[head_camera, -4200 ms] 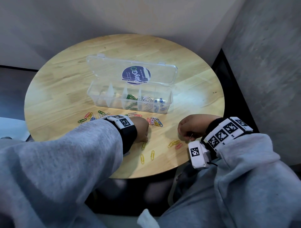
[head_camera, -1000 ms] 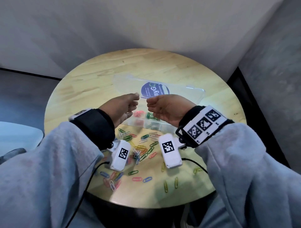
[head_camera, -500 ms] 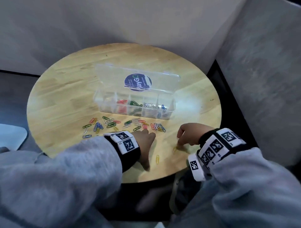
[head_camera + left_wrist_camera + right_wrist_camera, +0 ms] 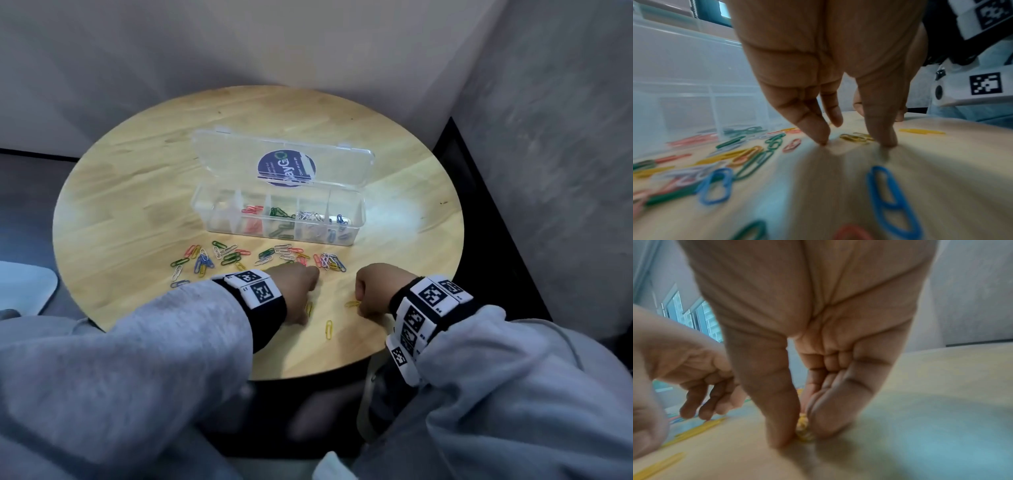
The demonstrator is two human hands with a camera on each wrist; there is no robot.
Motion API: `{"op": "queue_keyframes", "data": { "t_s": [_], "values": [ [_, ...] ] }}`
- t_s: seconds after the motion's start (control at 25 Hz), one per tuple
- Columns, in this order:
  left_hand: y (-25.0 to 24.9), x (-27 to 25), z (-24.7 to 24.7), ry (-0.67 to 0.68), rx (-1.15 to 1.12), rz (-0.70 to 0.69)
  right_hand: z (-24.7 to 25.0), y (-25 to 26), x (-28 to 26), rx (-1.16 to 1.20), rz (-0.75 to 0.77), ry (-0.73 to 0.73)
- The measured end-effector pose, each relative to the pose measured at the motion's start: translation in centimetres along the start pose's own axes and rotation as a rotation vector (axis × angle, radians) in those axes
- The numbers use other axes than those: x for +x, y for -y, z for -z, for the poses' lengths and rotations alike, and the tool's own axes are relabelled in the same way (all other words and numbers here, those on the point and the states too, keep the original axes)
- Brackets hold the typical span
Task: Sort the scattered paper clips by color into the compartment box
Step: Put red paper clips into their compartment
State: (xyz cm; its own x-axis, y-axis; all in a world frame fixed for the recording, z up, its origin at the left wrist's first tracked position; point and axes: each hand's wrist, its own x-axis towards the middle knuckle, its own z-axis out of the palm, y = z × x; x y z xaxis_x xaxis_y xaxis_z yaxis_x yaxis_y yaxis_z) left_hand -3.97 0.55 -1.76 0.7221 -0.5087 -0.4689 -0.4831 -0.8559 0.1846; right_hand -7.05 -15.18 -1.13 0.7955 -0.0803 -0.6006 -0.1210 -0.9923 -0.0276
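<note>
Half a second ago the right hand (image 4: 371, 289) hovered with its fingers lifted; now thumb and forefinger pinch a yellow clip (image 4: 804, 430) against the table (image 4: 130, 192). The left hand (image 4: 296, 291) stays near, fingertips (image 4: 823, 138) straight and planted beside another yellow clip (image 4: 852, 137), holding nothing. The compartment box (image 4: 346, 234) is unmoved, its open lid's round sticker (image 4: 286, 168) reading "ayG".

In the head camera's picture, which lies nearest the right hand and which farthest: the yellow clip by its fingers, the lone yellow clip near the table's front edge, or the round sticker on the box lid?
From the right hand:
1. Yellow clip, at its fingertips, just left.
2. Lone yellow clip, farther left, toward the table's front edge.
3. Round sticker, on the open lid, far behind.
</note>
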Motion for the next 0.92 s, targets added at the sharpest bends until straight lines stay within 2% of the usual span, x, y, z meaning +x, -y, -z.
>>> {"op": "queue_keyframes", "data": {
  "t_s": [0.2, 0.32, 0.72, 0.92],
  "values": [
    [0.2, -0.3, -0.1, 0.025, 0.023, 0.140, -0.1, 0.4, 0.0, 0.179, 0.071, -0.074],
    [-0.5, -0.2, -0.4, 0.018, 0.042, 0.134, -0.5, 0.3, 0.1, 0.194, 0.055, -0.108],
    [-1.0, 0.4, -0.3, 0.043, 0.023, 0.159, -1.4, 2.6, -0.9, 0.132, 0.148, -0.046],
    [-0.5, -0.1, -0.2, 0.037, -0.007, 0.154, -1.6, 2.8, -1.1, 0.137, 0.139, -0.102]
  ]
}}
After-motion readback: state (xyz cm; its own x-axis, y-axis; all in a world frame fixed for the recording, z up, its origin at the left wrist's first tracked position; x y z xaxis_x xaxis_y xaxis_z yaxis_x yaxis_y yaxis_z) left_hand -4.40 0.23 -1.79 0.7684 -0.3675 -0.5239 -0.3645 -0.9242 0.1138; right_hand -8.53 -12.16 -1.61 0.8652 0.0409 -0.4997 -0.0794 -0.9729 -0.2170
